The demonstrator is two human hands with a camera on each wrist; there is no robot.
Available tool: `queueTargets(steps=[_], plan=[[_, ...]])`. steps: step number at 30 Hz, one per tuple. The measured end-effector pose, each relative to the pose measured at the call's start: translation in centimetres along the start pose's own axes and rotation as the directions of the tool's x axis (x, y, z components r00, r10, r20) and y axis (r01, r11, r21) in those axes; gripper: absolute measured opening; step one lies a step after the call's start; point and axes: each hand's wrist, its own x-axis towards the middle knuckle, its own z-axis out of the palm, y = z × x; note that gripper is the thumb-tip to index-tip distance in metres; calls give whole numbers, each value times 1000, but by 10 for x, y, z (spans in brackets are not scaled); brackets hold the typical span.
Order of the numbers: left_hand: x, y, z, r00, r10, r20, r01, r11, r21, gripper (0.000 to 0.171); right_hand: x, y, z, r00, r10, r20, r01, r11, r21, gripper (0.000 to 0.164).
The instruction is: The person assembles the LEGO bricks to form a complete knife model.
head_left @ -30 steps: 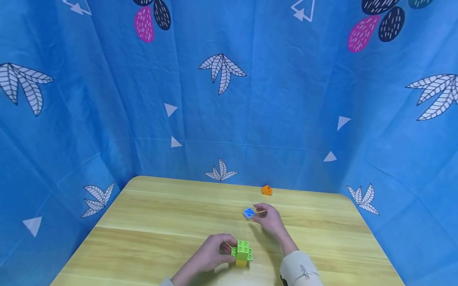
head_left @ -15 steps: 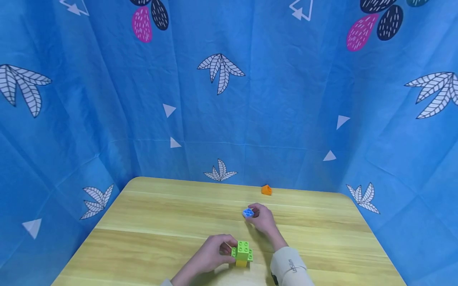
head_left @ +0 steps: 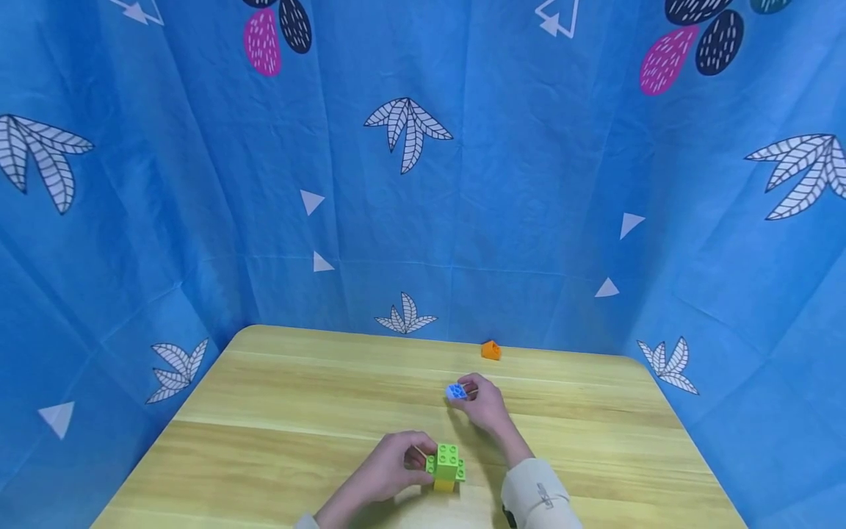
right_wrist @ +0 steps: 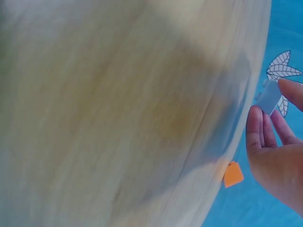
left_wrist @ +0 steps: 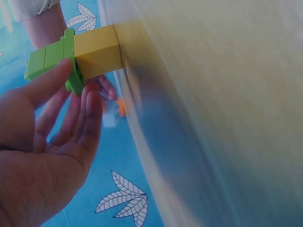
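Observation:
My left hand (head_left: 391,472) pinches a small stack of toy building bricks (head_left: 447,457) between thumb and fingers. Green pieces, one of them wider than the rest, sit on a yellow brick (left_wrist: 98,51) that stands on the table. In the left wrist view the thumb and fingertips are at the wide green piece. Farther forward and to the right, my right hand (head_left: 487,406) holds a blue building brick (head_left: 454,391) by its edges. The right wrist view shows this blue brick (right_wrist: 269,97) between thumb and fingertips, its underside not visible there.
An orange brick with a sloped side (head_left: 490,350) lies near the far edge of the wooden table (head_left: 297,397). A blue patterned cloth (head_left: 410,220) hangs behind the table and along both sides.
My right hand has moved slightly left, closed its fingers on the blue brick and tilted it. The left hand stays at the stack.

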Motion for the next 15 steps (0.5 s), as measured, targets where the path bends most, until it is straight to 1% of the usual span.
queueTargets(steps=[11, 15], plan=[[0, 1, -1, 1000, -1, 3, 1, 1000, 6, 34, -11, -10, -8, 1000, 16, 12, -17, 995, 96, 41], [0, 1, -1, 1000, 2, 3, -2, 1000, 4, 34, -16, -15, -12, 1000, 28, 11, -29, 994, 110, 40]])
